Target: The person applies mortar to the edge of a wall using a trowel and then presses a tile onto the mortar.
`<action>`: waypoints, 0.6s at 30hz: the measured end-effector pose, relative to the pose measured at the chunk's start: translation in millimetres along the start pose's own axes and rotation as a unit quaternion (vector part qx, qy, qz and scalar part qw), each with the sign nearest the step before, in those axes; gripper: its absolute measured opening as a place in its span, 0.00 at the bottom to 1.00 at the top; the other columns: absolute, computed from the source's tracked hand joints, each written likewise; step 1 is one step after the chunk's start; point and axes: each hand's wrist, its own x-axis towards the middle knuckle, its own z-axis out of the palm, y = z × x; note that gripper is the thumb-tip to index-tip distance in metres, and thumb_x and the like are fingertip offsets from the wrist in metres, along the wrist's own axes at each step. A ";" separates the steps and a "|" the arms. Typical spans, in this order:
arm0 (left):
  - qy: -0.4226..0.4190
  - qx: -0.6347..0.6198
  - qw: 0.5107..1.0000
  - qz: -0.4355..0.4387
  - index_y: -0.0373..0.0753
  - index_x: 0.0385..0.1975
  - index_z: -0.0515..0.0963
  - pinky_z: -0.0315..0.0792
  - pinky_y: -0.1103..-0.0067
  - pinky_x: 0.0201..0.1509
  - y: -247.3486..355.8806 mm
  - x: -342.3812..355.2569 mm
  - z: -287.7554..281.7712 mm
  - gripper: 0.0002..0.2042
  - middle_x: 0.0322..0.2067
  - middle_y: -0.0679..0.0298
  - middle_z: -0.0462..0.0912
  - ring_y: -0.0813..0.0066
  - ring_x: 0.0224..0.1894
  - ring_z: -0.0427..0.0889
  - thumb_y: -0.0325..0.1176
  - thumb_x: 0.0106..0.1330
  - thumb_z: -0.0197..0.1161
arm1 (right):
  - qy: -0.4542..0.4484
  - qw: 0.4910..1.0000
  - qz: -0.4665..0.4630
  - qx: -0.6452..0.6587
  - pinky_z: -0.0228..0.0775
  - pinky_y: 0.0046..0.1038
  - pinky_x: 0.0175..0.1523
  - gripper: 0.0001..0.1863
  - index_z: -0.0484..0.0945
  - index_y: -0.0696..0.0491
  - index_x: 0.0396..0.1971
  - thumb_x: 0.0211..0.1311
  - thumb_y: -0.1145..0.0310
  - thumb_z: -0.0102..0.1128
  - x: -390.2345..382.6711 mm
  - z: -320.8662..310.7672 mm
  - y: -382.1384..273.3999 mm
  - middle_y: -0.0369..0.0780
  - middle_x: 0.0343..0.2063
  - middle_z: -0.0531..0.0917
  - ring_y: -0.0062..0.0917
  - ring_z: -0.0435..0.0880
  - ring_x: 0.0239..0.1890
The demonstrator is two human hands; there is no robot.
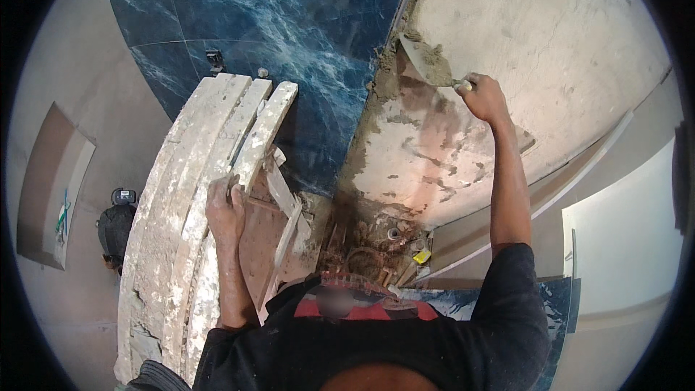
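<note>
bare plaster wall (550, 36) beside blue marble tiles (289, 22). my right hand (483, 98) grips the trowel (428, 64), loaded with mortar, pressed at the tile edge. my left hand (226, 210) clutches the plank scaffold (195, 195). best kept flat, spreading evenly.

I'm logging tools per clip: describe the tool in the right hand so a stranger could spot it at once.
Find the bare plastered wall right of the blue marble-patterned tiles. At its seam with the tiles, the right hand holds a trowel against the wall. Its pointed flat blade, loaded with grey mortar, sets it apart.
</note>
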 end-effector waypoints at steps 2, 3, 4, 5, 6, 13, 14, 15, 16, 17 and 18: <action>0.000 0.000 1.000 -0.005 0.35 0.46 0.82 0.74 0.64 0.55 2.9 0.8 0.4 0.11 0.44 0.50 0.81 0.50 0.49 0.81 0.27 0.67 0.59 | 0.038 0.999 0.008 -0.005 0.77 0.44 0.48 0.19 0.85 0.54 0.41 0.56 0.56 0.64 -5.0 -3.2 -3.3 0.51 0.35 0.86 0.50 0.85 0.42; -0.003 0.004 1.000 -0.005 0.35 0.46 0.82 0.74 0.64 0.55 3.1 0.9 0.1 0.11 0.44 0.50 0.81 0.49 0.49 0.81 0.27 0.67 0.59 | 0.052 0.998 0.017 -0.014 0.76 0.44 0.48 0.19 0.86 0.54 0.41 0.56 0.56 0.64 -7.6 -6.3 -6.4 0.51 0.35 0.86 0.50 0.85 0.42; -0.005 0.007 1.000 -0.006 0.35 0.46 0.81 0.74 0.64 0.55 3.0 0.2 0.0 0.11 0.44 0.50 0.81 0.49 0.49 0.80 0.27 0.67 0.59 | 0.067 0.997 0.026 -0.023 0.76 0.44 0.48 0.19 0.86 0.54 0.41 0.56 0.57 0.64 -10.2 -10.0 -9.0 0.51 0.35 0.87 0.49 0.85 0.43; -0.008 0.010 1.000 -0.006 0.35 0.46 0.81 0.74 0.63 0.55 3.0 -0.1 0.0 0.11 0.44 0.50 0.81 0.49 0.49 0.80 0.27 0.67 0.60 | 0.063 0.998 0.008 -0.025 0.76 0.43 0.48 0.19 0.86 0.55 0.41 0.56 0.57 0.64 -12.7 -13.9 -10.4 0.51 0.35 0.86 0.49 0.85 0.42; -0.007 0.014 1.000 -0.002 0.34 0.46 0.81 0.74 0.63 0.55 3.1 -0.4 -0.5 0.11 0.44 0.50 0.81 0.49 0.49 0.80 0.27 0.67 0.60 | 0.058 0.998 -0.010 -0.027 0.77 0.43 0.48 0.19 0.85 0.56 0.41 0.56 0.58 0.64 -15.6 -17.8 -11.9 0.51 0.34 0.86 0.49 0.85 0.42; -0.007 0.006 1.000 0.009 0.34 0.46 0.81 0.74 0.63 0.55 2.0 0.0 -0.8 0.11 0.44 0.49 0.81 0.49 0.48 0.80 0.27 0.67 0.59 | -0.120 0.965 -0.045 0.230 0.77 0.28 0.38 0.16 0.84 0.60 0.37 0.56 0.62 0.66 -58.8 -62.8 -45.1 0.43 0.26 0.85 0.28 0.85 0.29; -0.009 0.003 1.000 0.006 0.34 0.46 0.81 0.74 0.63 0.55 2.9 -0.2 -1.6 0.11 0.44 0.49 0.81 0.49 0.48 0.80 0.27 0.67 0.59 | -0.145 0.949 -0.067 0.273 0.77 0.27 0.37 0.16 0.84 0.60 0.36 0.56 0.62 0.67 -64.5 -68.7 -47.7 0.42 0.26 0.85 0.25 0.85 0.29; -0.011 0.005 1.000 0.002 0.34 0.46 0.81 0.74 0.63 0.55 3.3 0.1 -1.6 0.11 0.44 0.49 0.81 0.49 0.48 0.80 0.27 0.67 0.59 | -0.168 0.930 -0.090 0.316 0.76 0.26 0.36 0.16 0.84 0.60 0.36 0.56 0.63 0.67 -70.1 -75.0 -49.7 0.40 0.26 0.84 0.22 0.84 0.28; -0.013 0.008 1.000 -0.001 0.34 0.46 0.81 0.74 0.63 0.55 3.1 -0.4 -1.9 0.11 0.44 0.49 0.81 0.49 0.48 0.80 0.27 0.67 0.59 | -0.191 0.907 -0.112 0.357 0.76 0.25 0.35 0.15 0.84 0.61 0.35 0.56 0.63 0.68 -72.8 -77.4 -50.8 0.39 0.26 0.84 0.20 0.83 0.28; -0.014 0.011 1.000 -0.006 0.34 0.46 0.81 0.73 0.63 0.55 2.1 -1.5 -2.7 0.11 0.44 0.49 0.81 0.49 0.48 0.80 0.27 0.67 0.59 | -0.227 0.870 -0.139 0.414 0.76 0.26 0.36 0.16 0.83 0.61 0.35 0.55 0.63 0.69 -72.7 -75.8 -49.9 0.39 0.26 0.84 0.20 0.83 0.28; -0.012 0.011 1.000 -0.004 0.34 0.46 0.81 0.74 0.63 0.55 1.7 -1.9 -2.9 0.11 0.44 0.49 0.81 0.49 0.48 0.80 0.27 0.67 0.59 | -0.259 0.829 -0.165 0.467 0.77 0.26 0.36 0.17 0.83 0.62 0.35 0.54 0.63 0.70 -73.3 -76.2 -46.6 0.39 0.26 0.84 0.20 0.83 0.28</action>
